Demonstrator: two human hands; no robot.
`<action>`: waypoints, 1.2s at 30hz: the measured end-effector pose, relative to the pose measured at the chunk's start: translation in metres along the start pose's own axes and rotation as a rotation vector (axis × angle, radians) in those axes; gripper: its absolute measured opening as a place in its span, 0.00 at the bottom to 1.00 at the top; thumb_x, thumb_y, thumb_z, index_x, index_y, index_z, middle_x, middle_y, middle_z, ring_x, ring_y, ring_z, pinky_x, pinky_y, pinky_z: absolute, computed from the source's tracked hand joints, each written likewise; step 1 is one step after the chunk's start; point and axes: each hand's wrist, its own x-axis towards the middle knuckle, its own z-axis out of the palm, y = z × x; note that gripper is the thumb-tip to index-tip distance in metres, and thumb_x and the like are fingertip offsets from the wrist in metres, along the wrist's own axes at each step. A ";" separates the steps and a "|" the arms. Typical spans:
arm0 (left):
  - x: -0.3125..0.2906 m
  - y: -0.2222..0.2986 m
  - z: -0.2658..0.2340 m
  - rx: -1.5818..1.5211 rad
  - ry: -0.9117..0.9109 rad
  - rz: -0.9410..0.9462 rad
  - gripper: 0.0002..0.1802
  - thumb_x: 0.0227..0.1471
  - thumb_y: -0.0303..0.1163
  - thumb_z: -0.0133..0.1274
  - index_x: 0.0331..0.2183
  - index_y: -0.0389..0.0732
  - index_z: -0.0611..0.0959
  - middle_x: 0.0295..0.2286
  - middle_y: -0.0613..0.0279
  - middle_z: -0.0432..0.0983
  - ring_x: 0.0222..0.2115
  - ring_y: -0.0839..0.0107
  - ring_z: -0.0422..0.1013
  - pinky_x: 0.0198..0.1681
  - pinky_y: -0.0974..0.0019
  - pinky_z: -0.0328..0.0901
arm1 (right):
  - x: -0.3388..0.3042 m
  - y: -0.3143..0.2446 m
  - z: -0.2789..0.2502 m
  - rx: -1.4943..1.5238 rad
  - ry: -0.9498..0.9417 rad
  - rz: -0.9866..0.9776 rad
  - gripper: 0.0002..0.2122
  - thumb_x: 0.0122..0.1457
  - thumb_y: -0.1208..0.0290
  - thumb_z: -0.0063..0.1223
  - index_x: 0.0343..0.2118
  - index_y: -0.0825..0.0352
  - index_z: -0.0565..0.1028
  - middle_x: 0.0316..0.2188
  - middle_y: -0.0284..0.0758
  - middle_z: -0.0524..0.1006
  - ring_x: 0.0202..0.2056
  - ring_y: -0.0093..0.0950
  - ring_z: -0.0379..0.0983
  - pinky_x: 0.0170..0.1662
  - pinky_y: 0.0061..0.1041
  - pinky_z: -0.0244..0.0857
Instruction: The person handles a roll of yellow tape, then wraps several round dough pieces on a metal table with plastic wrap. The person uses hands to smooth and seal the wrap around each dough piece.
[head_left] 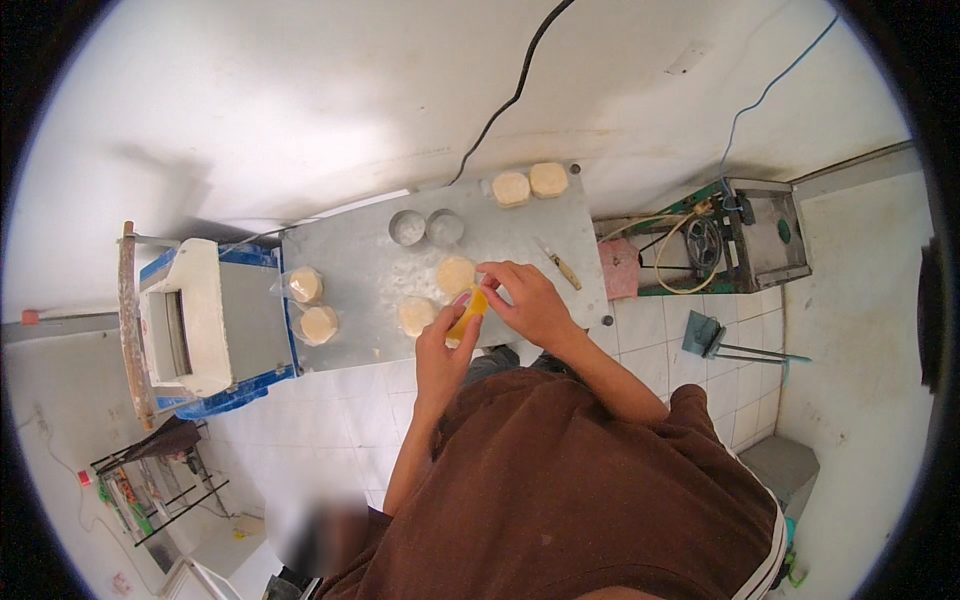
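Observation:
Over the front of the metal table, my left hand (443,345) is closed on a small bright yellow thing (466,322), curved and thin-looking; I cannot make out its kind. My right hand (520,298) pinches at the upper end of it, thumb and index finger bent toward the left hand. Just beyond the fingers lies a pale round stack (455,273), like dough wrappers. A second pale stack (416,314) sits left of my left hand, partly covered by it.
The metal table (360,255) carries two round metal rings (407,228), a wooden-handled knife (566,272), two bagged stacks (318,325) at left and two stacks (548,180) at the far right. A white and blue machine (240,325) adjoins the left end. A green-framed machine (705,245) stands right.

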 end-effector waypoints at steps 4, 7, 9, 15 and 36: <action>-0.002 0.003 0.002 -0.006 -0.022 -0.081 0.15 0.61 0.34 0.62 0.44 0.32 0.84 0.36 0.45 0.84 0.38 0.52 0.82 0.42 0.60 0.71 | -0.007 0.003 0.005 -0.014 0.032 -0.024 0.16 0.62 0.72 0.59 0.53 0.63 0.75 0.38 0.39 0.82 0.39 0.41 0.79 0.45 0.39 0.72; -0.002 0.003 0.004 0.002 -0.037 -0.120 0.16 0.61 0.35 0.62 0.45 0.33 0.84 0.36 0.45 0.84 0.38 0.53 0.82 0.42 0.60 0.71 | -0.010 0.005 0.008 -0.044 0.056 -0.036 0.16 0.62 0.72 0.59 0.53 0.64 0.74 0.38 0.39 0.82 0.40 0.41 0.79 0.46 0.39 0.72; -0.002 0.004 0.005 -0.015 -0.028 -0.116 0.16 0.61 0.35 0.62 0.45 0.33 0.84 0.36 0.45 0.84 0.37 0.54 0.82 0.42 0.61 0.71 | -0.012 0.005 0.009 -0.045 0.067 -0.035 0.17 0.62 0.72 0.59 0.53 0.64 0.74 0.38 0.40 0.82 0.40 0.42 0.79 0.46 0.39 0.72; 0.000 0.008 0.008 -0.013 -0.041 -0.167 0.17 0.61 0.37 0.62 0.44 0.33 0.84 0.34 0.47 0.84 0.34 0.62 0.81 0.40 0.63 0.71 | -0.015 0.008 0.011 -0.059 0.084 -0.024 0.18 0.62 0.73 0.60 0.54 0.65 0.74 0.38 0.38 0.82 0.41 0.41 0.79 0.46 0.38 0.72; -0.006 0.005 0.021 0.055 -0.027 -0.154 0.19 0.61 0.41 0.62 0.45 0.35 0.84 0.36 0.44 0.85 0.38 0.48 0.82 0.40 0.57 0.72 | -0.030 0.008 0.013 -0.094 0.124 -0.009 0.17 0.63 0.74 0.58 0.54 0.66 0.72 0.37 0.42 0.81 0.40 0.44 0.78 0.47 0.41 0.71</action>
